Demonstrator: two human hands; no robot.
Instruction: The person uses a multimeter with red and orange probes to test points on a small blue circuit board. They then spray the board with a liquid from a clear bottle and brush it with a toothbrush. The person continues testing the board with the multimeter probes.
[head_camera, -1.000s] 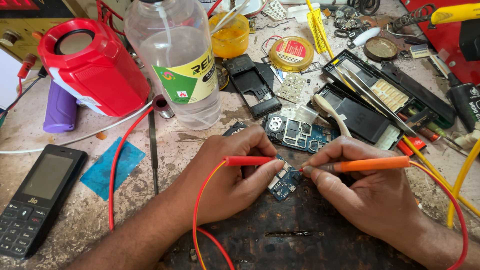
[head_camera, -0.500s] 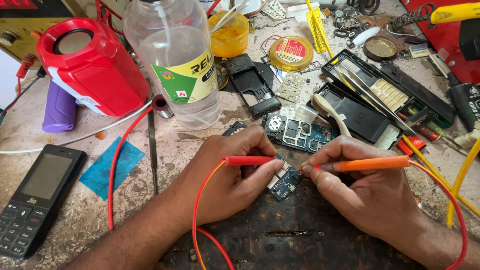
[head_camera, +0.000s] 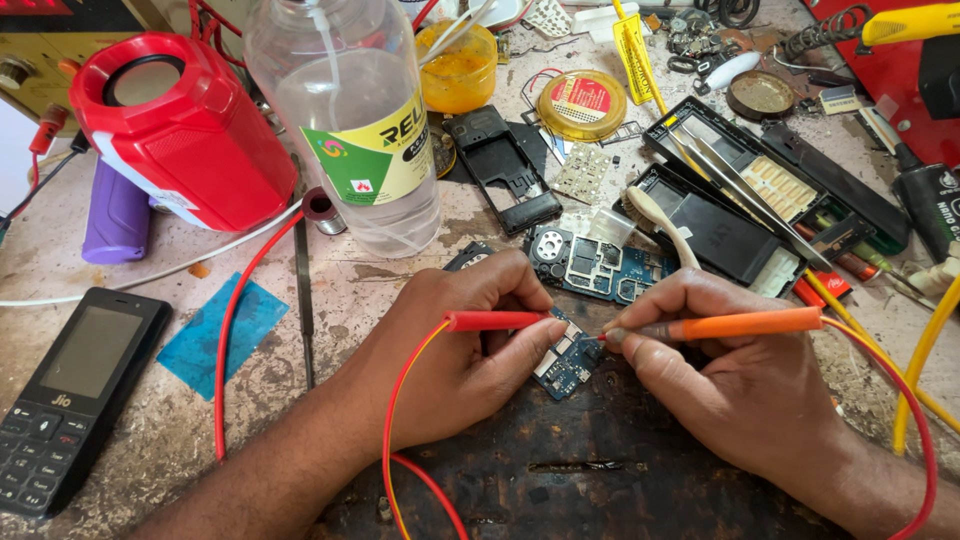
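The left hand (head_camera: 455, 350) has its fingers clamped on a red test probe (head_camera: 497, 321) and also steadies a small blue circuit board (head_camera: 565, 358) lying on the dark mat (head_camera: 560, 480) of the cluttered surface (head_camera: 330, 290). The right hand (head_camera: 735, 385) has its fingers closed around an orange test probe (head_camera: 745, 323), its tip touching the board's upper edge. Just behind lies a larger phone circuit board (head_camera: 590, 262); a clear plastic bottle (head_camera: 350, 120) and a red speaker (head_camera: 180, 140) stand farther back.

Scuffed workbench (head_camera: 380, 280), phone (head_camera: 70, 390), bottle (head_camera: 355, 120), speaker (head_camera: 180, 140)
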